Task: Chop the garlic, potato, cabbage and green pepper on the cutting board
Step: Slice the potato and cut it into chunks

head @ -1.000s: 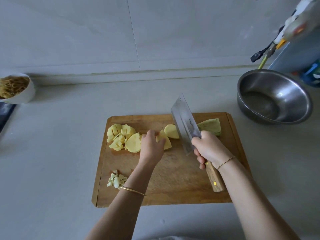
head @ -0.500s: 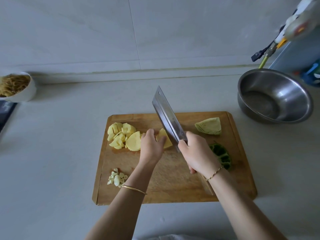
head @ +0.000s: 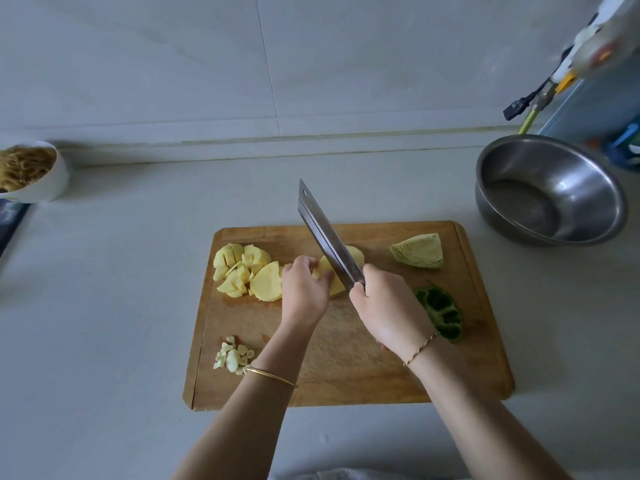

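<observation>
The left hand (head: 304, 289) is pinching the potato piece (head: 330, 277); the right hand (head: 388, 306) is gripping the cleaver (head: 329, 237), seemingly cutting just right of those fingers.

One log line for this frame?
step: potato chopping; left hand holds potato piece; right hand grips cleaver; garlic chopped; cabbage, green pepper waiting

Light dim, cool, flat; my whole view greyish. Source unclear, diffuse. Shadows soft: faint one behind white bowl (head: 45, 178). Mild sheen inside steel bowl (head: 554, 188) and along cleaver (head: 329, 237). Wide-angle bend at edges. Hanging objects (head: 595, 46) at top right smeared, out of focus.
</observation>
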